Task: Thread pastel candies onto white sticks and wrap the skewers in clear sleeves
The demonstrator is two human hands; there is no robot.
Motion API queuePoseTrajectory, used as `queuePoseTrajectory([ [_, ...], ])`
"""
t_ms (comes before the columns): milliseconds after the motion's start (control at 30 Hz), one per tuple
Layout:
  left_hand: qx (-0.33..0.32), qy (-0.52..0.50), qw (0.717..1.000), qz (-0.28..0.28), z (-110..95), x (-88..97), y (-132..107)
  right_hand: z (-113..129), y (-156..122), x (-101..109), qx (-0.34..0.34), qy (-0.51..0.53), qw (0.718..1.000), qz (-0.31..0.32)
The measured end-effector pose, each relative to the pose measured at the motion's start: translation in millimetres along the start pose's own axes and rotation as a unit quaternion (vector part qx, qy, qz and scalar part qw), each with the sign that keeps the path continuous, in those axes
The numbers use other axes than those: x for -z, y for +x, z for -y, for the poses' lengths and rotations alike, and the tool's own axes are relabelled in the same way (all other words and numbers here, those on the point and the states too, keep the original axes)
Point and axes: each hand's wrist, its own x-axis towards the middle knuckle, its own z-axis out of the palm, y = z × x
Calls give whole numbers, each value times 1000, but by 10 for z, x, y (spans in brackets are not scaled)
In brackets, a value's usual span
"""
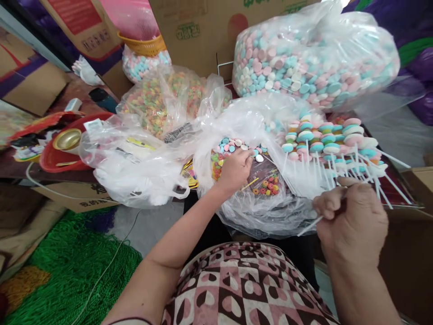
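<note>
My left hand (236, 169) reaches into an opened clear plastic bag (270, 212). Its fingers are drawn together at a pile of pink, blue and white marshmallow discs (238, 143); what is between the fingertips is hidden. Small coloured ring candies (267, 185) lie below and right of that hand, with more left of the wrist. My right hand (353, 221) is closed around a thin white stick (309, 226), whose end pokes out to the left. Just beyond it lie several stacked candy skewers (326, 137), marshmallow discs and rings threaded on white sticks.
A large bag of marshmallows (314, 63) stands at the back right, a bag of ring candies (162, 99) at the back left. White plastic bags (135, 167) and a red basin (50, 155) with a metal bowl (67, 140) are on the left. Green stringy material (77, 257) covers the floor.
</note>
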Motion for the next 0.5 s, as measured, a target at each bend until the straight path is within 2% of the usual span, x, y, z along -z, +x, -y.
queuePoseTrajectory([
  [100, -30, 218, 974, 57, 78, -87, 314, -38, -108, -6, -26, -35, 999, 21],
  [167, -25, 294, 952, 83, 113, -148, 433, -80, -151, 13, -32, -52, 997, 37],
  [233, -22, 322, 942, 90, 141, -175, 476, -120, -166, 54, -32, -63, 996, 49],
  [367, -33, 278, 957, 78, 197, -111, 445, -188, -174, 138, -45, -69, 995, 60],
  [500, 35, 98, 994, 41, 220, -57, 427, -257, -200, 152, -56, -65, 994, 66],
])
